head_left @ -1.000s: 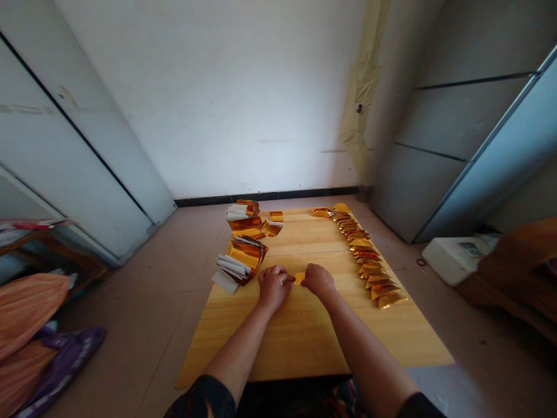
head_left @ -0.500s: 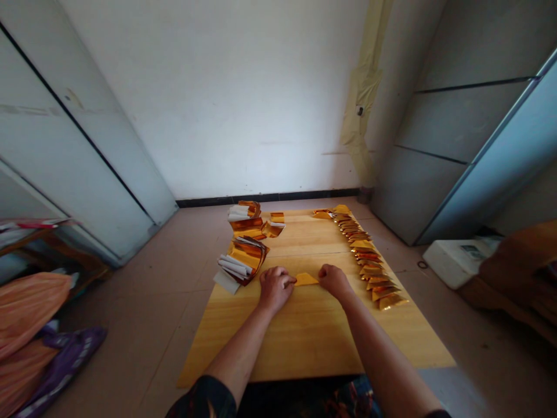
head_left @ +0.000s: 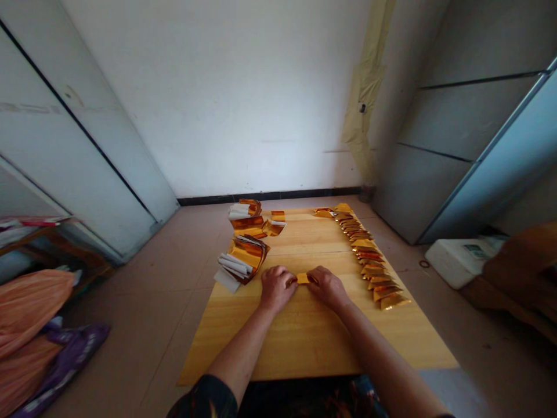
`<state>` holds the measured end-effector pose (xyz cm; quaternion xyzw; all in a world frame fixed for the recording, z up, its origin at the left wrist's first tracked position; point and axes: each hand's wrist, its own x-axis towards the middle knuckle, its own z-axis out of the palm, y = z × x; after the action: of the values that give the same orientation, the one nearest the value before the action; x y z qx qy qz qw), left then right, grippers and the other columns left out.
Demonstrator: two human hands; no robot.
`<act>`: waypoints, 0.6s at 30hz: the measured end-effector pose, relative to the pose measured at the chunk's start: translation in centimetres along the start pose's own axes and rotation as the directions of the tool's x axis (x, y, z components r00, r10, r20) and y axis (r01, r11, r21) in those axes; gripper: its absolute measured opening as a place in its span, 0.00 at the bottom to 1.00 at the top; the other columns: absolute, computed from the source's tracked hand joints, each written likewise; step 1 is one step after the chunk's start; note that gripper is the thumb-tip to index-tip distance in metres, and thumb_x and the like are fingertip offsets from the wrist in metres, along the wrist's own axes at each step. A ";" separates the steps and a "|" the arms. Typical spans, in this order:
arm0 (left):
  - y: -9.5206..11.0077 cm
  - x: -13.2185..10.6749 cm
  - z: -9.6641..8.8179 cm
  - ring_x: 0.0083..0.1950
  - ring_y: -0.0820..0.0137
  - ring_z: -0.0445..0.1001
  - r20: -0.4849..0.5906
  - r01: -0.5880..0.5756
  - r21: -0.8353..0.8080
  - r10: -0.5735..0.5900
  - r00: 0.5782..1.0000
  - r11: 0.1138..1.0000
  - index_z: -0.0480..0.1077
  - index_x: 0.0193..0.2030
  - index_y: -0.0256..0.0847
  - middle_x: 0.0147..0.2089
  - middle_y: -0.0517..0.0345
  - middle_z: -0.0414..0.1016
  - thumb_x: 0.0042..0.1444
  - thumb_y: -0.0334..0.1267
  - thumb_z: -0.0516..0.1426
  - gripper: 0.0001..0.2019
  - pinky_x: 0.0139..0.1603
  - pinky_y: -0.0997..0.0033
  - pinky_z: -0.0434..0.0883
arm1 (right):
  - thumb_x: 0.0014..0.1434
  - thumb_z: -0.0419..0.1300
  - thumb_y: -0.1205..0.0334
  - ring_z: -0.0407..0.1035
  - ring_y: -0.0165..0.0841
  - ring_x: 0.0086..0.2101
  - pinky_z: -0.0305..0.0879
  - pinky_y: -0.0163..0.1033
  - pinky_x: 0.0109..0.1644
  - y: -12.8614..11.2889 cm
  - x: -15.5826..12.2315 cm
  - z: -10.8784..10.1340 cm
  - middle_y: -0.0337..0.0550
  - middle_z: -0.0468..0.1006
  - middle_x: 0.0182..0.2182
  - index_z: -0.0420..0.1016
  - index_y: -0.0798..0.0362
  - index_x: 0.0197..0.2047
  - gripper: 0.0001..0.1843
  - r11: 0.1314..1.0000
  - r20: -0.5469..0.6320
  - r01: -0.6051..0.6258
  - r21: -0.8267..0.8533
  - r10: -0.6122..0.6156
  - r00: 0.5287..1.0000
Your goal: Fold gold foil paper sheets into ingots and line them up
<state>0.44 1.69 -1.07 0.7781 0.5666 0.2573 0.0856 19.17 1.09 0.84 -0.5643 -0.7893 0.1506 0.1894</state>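
Between my hands, on the wooden table (head_left: 278,342), is a small folded piece of gold foil paper (head_left: 301,278). My left hand (head_left: 278,288) pinches its left end, and my right hand (head_left: 327,285) pinches the right end; the fingertips partly cover both ends. Beyond my left hand lies a curled stack of gold foil paper sheets (head_left: 247,258) with pale backs. To my right runs a long row of folded gold foil pieces (head_left: 369,255), overlapping one another along the table's edge.
Another bundle of gold sheets (head_left: 246,223) is at the table's far left. A white box (head_left: 455,261) stands on the floor at right, below a grey refrigerator-like cabinet (head_left: 439,151). Orange and purple bags (head_left: 73,360) lie at left. A white wall (head_left: 261,104) rises behind the table.
My right hand has moved left and now grips the foil paper's right end. The visible middle of the paper looks shorter, its slanted end no longer showing. My left hand stays about where it was.
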 end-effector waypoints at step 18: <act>0.5 0.0 -0.1 0.42 0.68 0.66 0.062 -0.140 0.167 0.132 0.989 0.976 0.73 0.33 0.41 0.36 0.55 0.71 0.61 0.35 0.52 0.10 0.44 0.68 0.61 | 0.58 0.53 0.69 0.66 0.31 0.36 0.55 0.33 0.38 -1.0 0.1 1.8 0.43 0.74 0.34 0.72 0.52 0.35 0.08 0.960 -0.098 -0.014 -0.280 -0.014 0.995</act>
<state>0.79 1.52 -0.83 0.8258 0.5297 0.1932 0.0150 17.46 0.82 -0.26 -0.5924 -0.7922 0.0091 0.1465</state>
